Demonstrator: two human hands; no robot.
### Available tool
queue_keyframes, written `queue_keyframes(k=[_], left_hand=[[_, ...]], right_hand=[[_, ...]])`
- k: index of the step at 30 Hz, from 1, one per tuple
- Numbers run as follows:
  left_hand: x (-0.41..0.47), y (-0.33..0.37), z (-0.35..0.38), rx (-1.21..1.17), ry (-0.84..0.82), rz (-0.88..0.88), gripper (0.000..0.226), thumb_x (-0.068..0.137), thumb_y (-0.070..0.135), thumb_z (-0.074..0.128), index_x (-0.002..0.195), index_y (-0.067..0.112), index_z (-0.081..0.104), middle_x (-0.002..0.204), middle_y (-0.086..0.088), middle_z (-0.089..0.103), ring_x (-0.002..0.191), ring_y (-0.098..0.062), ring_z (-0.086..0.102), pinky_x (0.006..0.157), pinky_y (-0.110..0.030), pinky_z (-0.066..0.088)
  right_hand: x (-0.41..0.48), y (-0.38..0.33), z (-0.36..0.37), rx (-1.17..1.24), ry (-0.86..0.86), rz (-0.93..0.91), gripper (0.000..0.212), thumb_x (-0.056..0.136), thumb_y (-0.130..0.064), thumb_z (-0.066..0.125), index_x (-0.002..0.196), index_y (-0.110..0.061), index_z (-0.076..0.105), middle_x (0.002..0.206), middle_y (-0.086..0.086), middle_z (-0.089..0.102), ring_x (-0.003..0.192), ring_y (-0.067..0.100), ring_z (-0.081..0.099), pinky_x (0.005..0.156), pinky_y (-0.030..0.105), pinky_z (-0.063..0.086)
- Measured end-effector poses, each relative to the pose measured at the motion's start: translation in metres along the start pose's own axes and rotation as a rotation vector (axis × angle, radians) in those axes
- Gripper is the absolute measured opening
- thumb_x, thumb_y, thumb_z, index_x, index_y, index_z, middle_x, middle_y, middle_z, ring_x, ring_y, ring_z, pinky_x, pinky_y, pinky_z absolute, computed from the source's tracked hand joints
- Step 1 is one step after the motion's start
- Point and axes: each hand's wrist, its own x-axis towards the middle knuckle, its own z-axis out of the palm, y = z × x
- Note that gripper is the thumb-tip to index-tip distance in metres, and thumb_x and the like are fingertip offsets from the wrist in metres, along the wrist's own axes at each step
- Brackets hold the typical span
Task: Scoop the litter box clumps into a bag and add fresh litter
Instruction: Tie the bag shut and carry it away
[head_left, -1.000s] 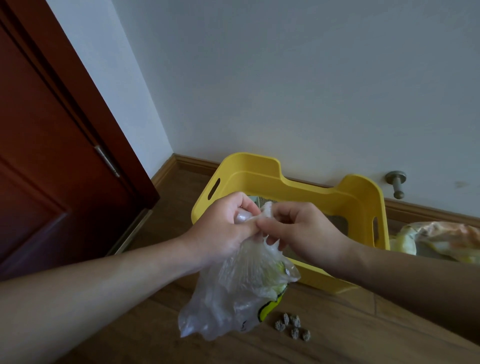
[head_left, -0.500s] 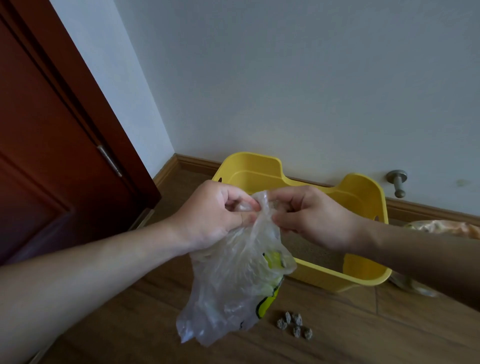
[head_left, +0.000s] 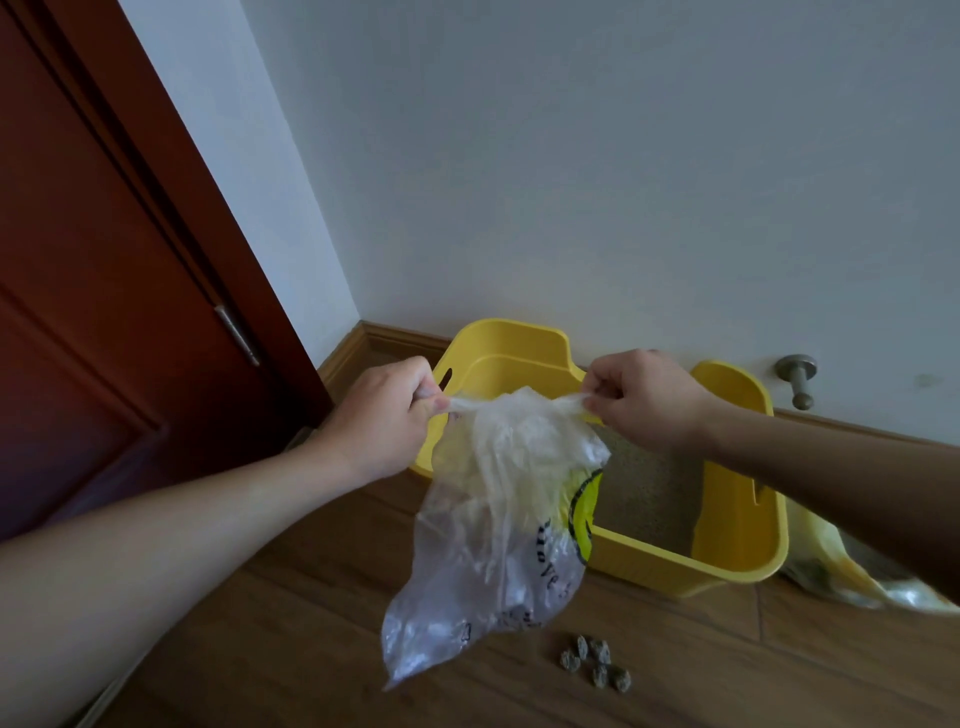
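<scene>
- The left grip (head_left: 384, 415) is pinching one top corner of the clear plastic bag (head_left: 493, 519), with its fingers curling tight round the twisted film.
- The right grip (head_left: 644, 400) is pinching the opposite top corner in the same way, with its knuckles facing the camera.
- The two grips are holding at about the same height and well apart, and the bag's top edge is stretching between them.
- The rest of the bag is hanging below and between the grips, with its narrow bottom end pointing down towards the left.
- A yellow-and-black mark and dark lettering are showing on the bag's right side. Whether its mouth is open cannot be told.
- The yellow litter box (head_left: 675, 569) is sitting on the wooden floor (head_left: 311, 649) by the wall, behind the bag, and the bag is covering its front left part.
- Grey-beige litter (head_left: 644, 493) is lying inside the box, to the right of the bag.
- A small cluster of grey-green clumps (head_left: 597, 662) is lying on the floor in front of the box, to the lower right of the bag's bottom end and apart from it.
- A crumpled yellowish bag (head_left: 841, 577) is lying on the floor just beside the box's right wall, partly hidden by the right forearm.
- A dark red door (head_left: 104, 260) is standing at the left, and a metal door stop (head_left: 797, 376) is sticking out by the wall to the right of the box.
</scene>
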Motion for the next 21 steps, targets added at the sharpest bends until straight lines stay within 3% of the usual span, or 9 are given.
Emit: queue_keyframes(k=[6,11,17,21], left_hand=[[0.002,-0.019,0.005,0.052,-0.059,-0.066,0.031,0.095,0.018,0.062,0.068,0.017,0.046,0.068,0.002,0.054,0.064,-0.015,0.052,0.055,-0.034,0.040],[-0.004,-0.038,0.005,0.097,-0.069,-0.143,0.031,0.094,0.018,0.063,0.067,0.017,0.047,0.068,0.001,0.056,0.062,-0.016,0.053,0.050,-0.032,0.040],[-0.012,-0.052,-0.002,0.124,-0.085,-0.203,0.030,0.092,0.014,0.064,0.066,0.017,0.049,0.068,0.001,0.057,0.065,-0.017,0.055,0.054,-0.035,0.047],[-0.013,-0.056,-0.004,0.127,-0.077,-0.217,0.028,0.092,0.016,0.064,0.067,0.017,0.050,0.069,0.001,0.058,0.067,-0.017,0.056,0.057,-0.036,0.049]], right_hand=[[0.004,0.022,0.006,-0.135,-0.025,0.013,0.015,0.085,-0.015,0.060,0.073,-0.024,0.060,0.065,-0.010,0.056,0.070,0.018,0.054,0.059,0.026,0.037],[-0.005,0.044,-0.001,-0.228,-0.044,0.050,0.019,0.085,-0.015,0.058,0.070,-0.026,0.057,0.063,-0.011,0.054,0.062,0.014,0.051,0.055,0.027,0.035],[-0.012,0.059,-0.007,-0.269,-0.041,0.071,0.013,0.086,-0.016,0.059,0.075,-0.023,0.062,0.066,-0.008,0.058,0.065,0.013,0.055,0.056,0.029,0.045],[-0.012,0.062,-0.009,-0.275,-0.028,0.064,0.014,0.085,-0.014,0.059,0.075,-0.024,0.061,0.064,-0.009,0.056,0.062,0.010,0.052,0.049,0.022,0.034]])
